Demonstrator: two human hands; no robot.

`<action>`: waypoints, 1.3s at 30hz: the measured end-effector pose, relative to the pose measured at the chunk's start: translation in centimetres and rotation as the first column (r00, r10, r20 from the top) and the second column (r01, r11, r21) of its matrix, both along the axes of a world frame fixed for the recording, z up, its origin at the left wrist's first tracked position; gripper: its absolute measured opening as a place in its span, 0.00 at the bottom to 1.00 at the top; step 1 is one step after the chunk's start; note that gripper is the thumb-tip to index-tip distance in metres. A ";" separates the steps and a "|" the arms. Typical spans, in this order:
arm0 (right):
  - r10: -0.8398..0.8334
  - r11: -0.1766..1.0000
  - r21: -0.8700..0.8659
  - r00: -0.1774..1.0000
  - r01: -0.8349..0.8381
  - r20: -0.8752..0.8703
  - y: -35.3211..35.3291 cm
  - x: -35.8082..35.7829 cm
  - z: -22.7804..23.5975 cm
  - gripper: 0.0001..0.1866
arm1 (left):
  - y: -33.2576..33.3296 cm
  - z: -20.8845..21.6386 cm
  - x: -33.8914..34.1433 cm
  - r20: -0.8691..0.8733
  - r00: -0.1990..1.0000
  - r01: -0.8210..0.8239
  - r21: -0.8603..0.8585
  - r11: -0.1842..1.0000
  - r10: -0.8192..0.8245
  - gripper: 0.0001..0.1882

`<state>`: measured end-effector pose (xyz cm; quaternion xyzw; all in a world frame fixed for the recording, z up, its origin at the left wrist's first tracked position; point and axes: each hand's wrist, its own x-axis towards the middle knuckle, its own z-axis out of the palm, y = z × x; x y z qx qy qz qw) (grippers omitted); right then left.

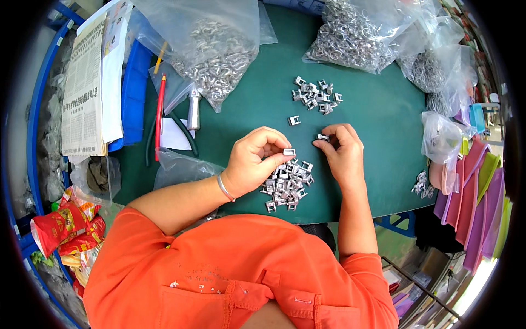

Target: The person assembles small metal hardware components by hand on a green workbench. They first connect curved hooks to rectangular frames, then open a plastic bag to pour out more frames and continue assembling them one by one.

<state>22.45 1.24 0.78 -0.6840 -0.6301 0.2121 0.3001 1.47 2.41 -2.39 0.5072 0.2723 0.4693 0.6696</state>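
Note:
My left hand [253, 159] pinches a small rectangular metal buckle piece [289, 152] between thumb and fingertips, just above a pile of like pieces [287, 185] on the green table. To the right, my right hand [343, 151] is closed on another small metal piece [322, 137], its shape partly covered by the fingers. One single piece [295, 120] lies on the table beyond and between the hands. Farther off is a second, looser group of the same silvery pieces [316, 96].
Clear bags of metal clasps [211, 55] and rings [350, 38] stand at the table's far side. At left are a blue bin [134, 90], a red pencil [160, 115], dark-handled pliers [184, 134] and a metal tool [194, 109]. Coloured straps [471, 192] hang at right.

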 end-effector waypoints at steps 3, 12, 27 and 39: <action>-0.094 0.996 -0.014 0.985 0.093 -0.147 -0.4 0.2 -0.6 0.11 | 0.1 -0.1 0.0 0.033 0.999 0.037 0.000 0.999 -0.037 0.09; -0.038 0.999 -0.044 0.541 0.002 -0.840 -1.9 -0.4 -0.1 0.10 | 0.2 1.5 -0.3 -0.422 0.906 0.131 0.346 0.929 0.030 0.08; 0.039 0.987 0.163 0.981 -0.008 -0.190 -1.5 -0.9 1.0 0.07 | 0.0 0.7 -0.4 0.024 0.991 0.136 -0.121 0.983 -0.134 0.09; 0.079 0.996 0.052 0.961 -0.068 -0.263 -1.7 -1.6 0.4 0.05 | -0.1 0.4 0.0 -0.102 0.994 -0.017 0.171 0.985 0.035 0.08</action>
